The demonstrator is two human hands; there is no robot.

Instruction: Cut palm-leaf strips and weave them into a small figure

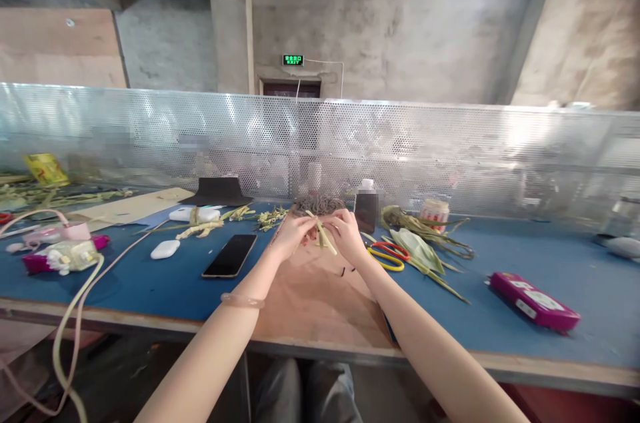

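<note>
Both of my hands are raised over a brown board (320,310) on the blue table. Between them is a pale green strip of leaf (327,242), slanting down to the right. The fingers of my left hand (296,234) pinch it from one side. On the other side, my right hand (347,231) has its fingers closed at the same strip. Just behind the hands lies a heap of grey cord-like material (320,204). Small reddish and yellowish bits show under the fingers, too small to name. Scissors (393,255) with red and yellow handles rest right of my right hand.
Left are a phone (231,256), a white earbud case (165,249), cables and a power strip (65,256). Leaves (420,250), a dark bottle (366,210), a can (434,213) and a magenta box (534,301) stand right. A perforated metal screen (200,136) closes the back.
</note>
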